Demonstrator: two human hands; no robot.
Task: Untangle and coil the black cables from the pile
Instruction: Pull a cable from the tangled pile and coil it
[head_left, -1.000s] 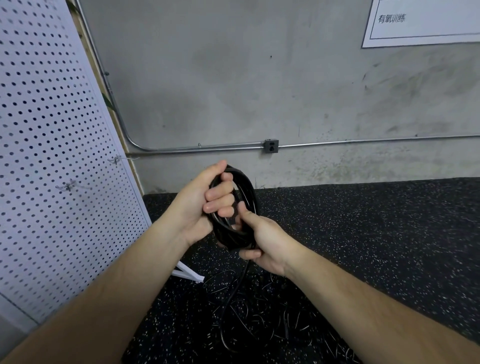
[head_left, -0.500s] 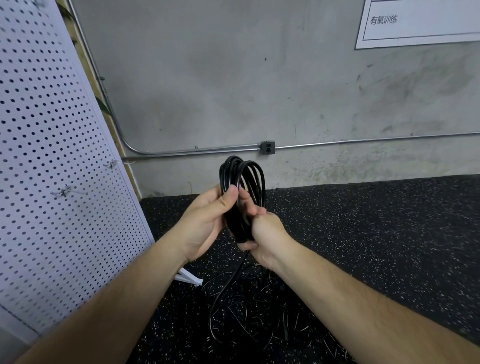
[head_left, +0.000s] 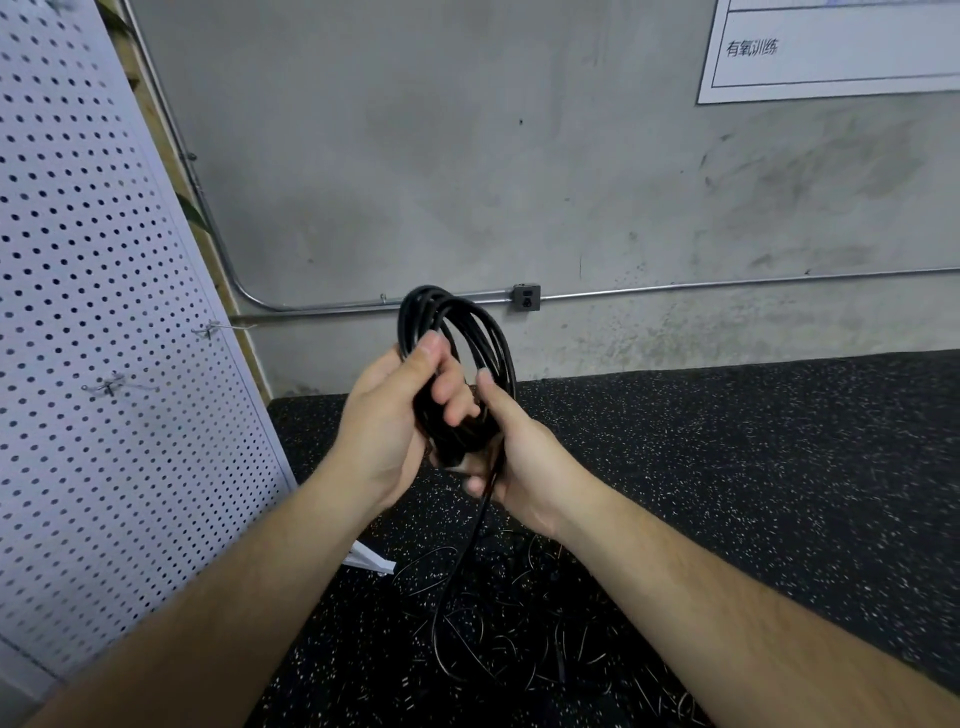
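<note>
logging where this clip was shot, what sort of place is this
Likely a gym or workout room: speckled black rubber floor, a wall sign reading 有氧训练 (aerobic training), and a white pegboard against a bare concrete wall.

Glossy black cable coil (head_left: 457, 322); speckled rubber floor (head_left: 727, 467); rough concrete wall (head_left: 467, 156).

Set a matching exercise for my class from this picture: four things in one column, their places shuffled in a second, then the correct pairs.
1 cable coil
2 cable pile
3 pegboard
4 sign

A on the floor
B high on the wall, at right
C gripped by the left hand and the right hand
D standing at the left edge

Pairs: 1-C, 2-A, 3-D, 4-B
</note>
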